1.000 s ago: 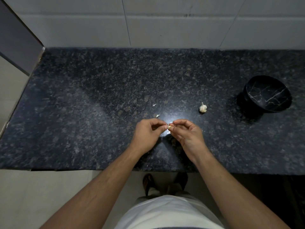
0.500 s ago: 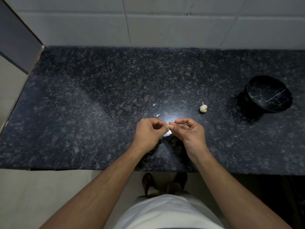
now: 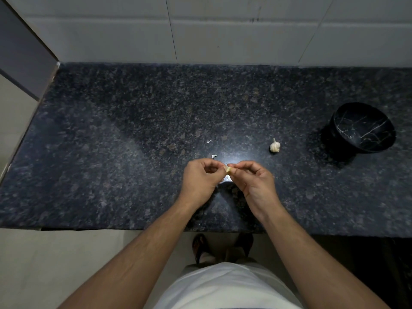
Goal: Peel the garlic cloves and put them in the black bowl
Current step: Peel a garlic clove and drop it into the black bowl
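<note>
Pale garlic clove (image 3: 227, 169) pinched between left grip (image 3: 201, 178) and right grip (image 3: 256, 181), long axis unclear, black bowl (image 3: 365, 128) far right on worktop (image 3: 111, 152)

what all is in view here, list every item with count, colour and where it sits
garlic clove: one, pale cream, pinched between both hands above the counter's near middle
garlic bulb: one, off-white, on the counter between the hands and the bowl
black bowl: one, black with pale veins, far right of the counter, nothing visible inside
peel scraps: two small bits, whitish, on the counter just beyond the left hand
counter: one, dark speckled stone, across the frame
wall tiles: pale grey, behind the counter
left hand: one, fingertips on the clove
right hand: one, fingertips on the clove
</note>
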